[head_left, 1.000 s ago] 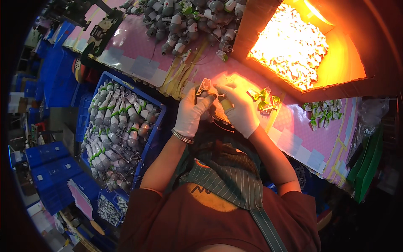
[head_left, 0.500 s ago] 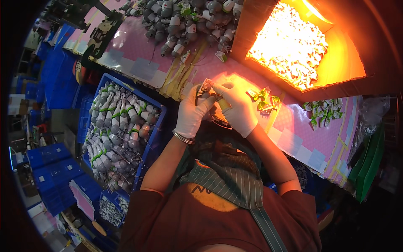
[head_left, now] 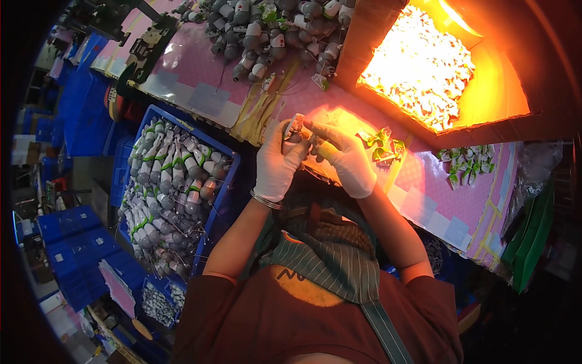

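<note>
Little has moved: your left hand still grips a small grey part, right hand pinching at it. Crate at 9 o'clock looks full; pile at 12 waits.

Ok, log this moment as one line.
left hand: gloved, grips small grey part | right hand: gloved, fingertips on it | blue crate: full, at left

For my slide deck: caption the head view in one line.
Two white-gloved hands, left and right, hold a small grey cylindrical part above a pink-covered workbench, beside a blue plastic crate of similar parts.
</note>
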### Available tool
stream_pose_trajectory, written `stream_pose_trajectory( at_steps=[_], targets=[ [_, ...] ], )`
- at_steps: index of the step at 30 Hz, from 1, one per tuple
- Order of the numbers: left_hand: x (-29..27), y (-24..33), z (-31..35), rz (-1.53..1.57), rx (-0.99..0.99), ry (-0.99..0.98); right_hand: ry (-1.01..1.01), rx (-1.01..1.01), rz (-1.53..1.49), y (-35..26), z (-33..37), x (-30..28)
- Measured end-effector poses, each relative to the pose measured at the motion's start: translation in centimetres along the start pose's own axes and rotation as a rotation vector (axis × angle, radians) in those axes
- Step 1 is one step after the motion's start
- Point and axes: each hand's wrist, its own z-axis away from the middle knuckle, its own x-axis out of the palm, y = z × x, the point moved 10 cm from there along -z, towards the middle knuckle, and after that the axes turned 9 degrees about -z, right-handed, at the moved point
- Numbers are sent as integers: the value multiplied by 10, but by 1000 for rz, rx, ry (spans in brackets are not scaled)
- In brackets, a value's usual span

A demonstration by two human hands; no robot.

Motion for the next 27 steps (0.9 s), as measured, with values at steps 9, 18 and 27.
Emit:
stream_pose_trajectory(
  at_steps=[9,18,27],
  targets=[
    [6,3,3,60,-59,8,89,-360,582,-17,3,1],
    [3,-2,3,72,-108,-6,74,-431,642,-22,0,4],
    [3,-3,3,13,-131,-10,59,-464,648,-24,1,6]
  ],
)
